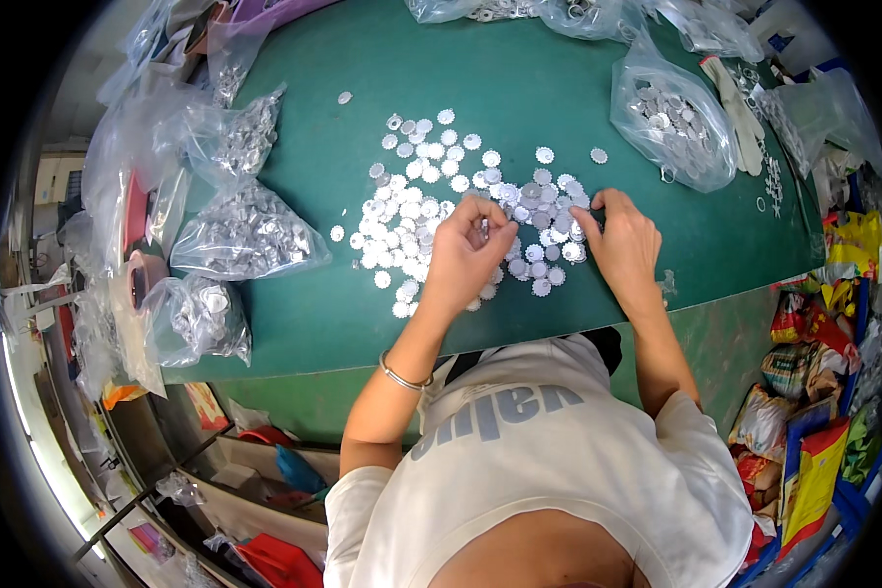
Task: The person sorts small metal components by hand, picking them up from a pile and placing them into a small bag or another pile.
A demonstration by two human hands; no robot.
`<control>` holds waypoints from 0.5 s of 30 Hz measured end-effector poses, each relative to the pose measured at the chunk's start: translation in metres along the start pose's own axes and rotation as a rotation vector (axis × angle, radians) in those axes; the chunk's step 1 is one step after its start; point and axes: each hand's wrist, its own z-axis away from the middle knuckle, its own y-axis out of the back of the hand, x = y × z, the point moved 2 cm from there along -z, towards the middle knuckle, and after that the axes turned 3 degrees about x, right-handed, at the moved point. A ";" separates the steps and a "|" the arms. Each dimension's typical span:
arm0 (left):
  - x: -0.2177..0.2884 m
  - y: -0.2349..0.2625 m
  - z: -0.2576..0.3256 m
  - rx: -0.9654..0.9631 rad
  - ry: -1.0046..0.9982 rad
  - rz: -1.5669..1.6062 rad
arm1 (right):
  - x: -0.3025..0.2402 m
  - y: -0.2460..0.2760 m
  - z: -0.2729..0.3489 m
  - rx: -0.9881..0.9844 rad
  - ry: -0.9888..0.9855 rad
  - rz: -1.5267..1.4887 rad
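Note:
Many small silver discs with scalloped edges (416, 211) lie loosely spread on the green table (304, 59). My left hand (465, 250) is over the middle of them, its fingers curled inward and closed. A few discs show between its thumb and fingers, partly hidden. At the right edge of the spread is my right hand (622, 240). Its thumb and bent forefinger are apart, and the thumb tip is close to the outermost discs. Whether it touches one cannot be made out.
Clear bags of metal pieces (250, 235) line the table's left side. At the far right sit an open bag of discs (676, 127) and a whitish glove (740, 113). Single discs (598, 155) lie apart from the rest. Colourful packages (789, 372) fill a rack beyond the right edge.

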 end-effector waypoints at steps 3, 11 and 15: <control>-0.003 0.002 -0.009 -0.229 0.212 0.839 | -0.004 -0.004 -0.001 -0.079 -0.018 -0.118; -0.010 0.000 -0.018 -0.267 0.190 1.066 | 0.000 0.005 0.002 -0.485 0.032 -0.619; 0.006 -0.012 -0.021 -0.130 0.296 0.599 | 0.001 0.001 -0.001 -0.196 0.077 -0.320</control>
